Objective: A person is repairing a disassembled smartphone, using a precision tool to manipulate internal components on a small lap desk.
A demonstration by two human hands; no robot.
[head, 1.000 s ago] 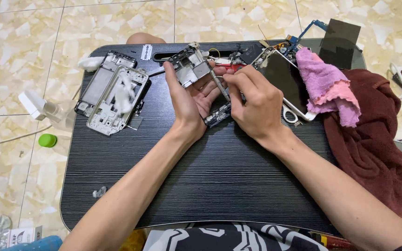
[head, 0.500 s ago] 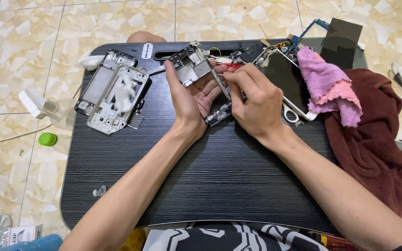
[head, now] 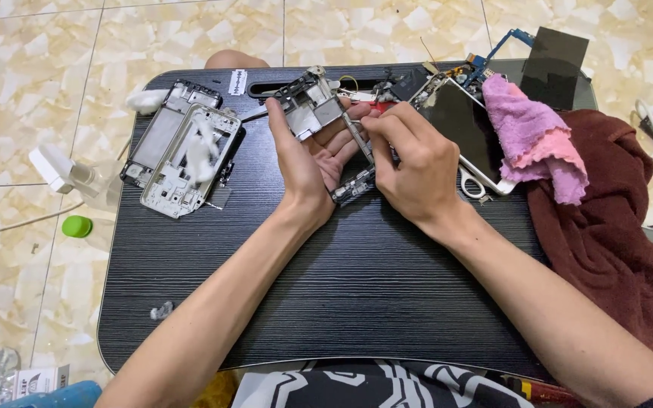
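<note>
Phone frame point(head: 307, 106) rests in left hand point(head: 311, 155), right hand point(head: 410, 162) alongside.

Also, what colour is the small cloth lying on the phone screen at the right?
Pink; the small cloth shows best in the head view.

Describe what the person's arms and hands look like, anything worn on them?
Both forearms are bare, with no sleeves reaching them. The left hand and right hand wear no gloves, and no rings, watch or bracelets show. A dark cuff edge barely shows at the right arm's far end.
</note>
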